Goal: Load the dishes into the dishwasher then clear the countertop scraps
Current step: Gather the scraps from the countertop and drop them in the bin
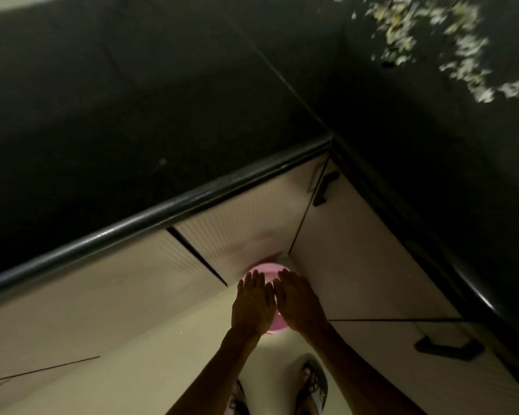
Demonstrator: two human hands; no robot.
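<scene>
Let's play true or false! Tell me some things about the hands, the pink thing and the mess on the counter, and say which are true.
1. Both hands, left hand and right hand, are over a pink bin. True.
2. The pink bin is on the countertop. False: it is down on the floor, in the cabinet corner.
3. Scraps lie on the black countertop. True.
4. The hands hold a plate. False: fingers straight, holding nothing.
</scene>
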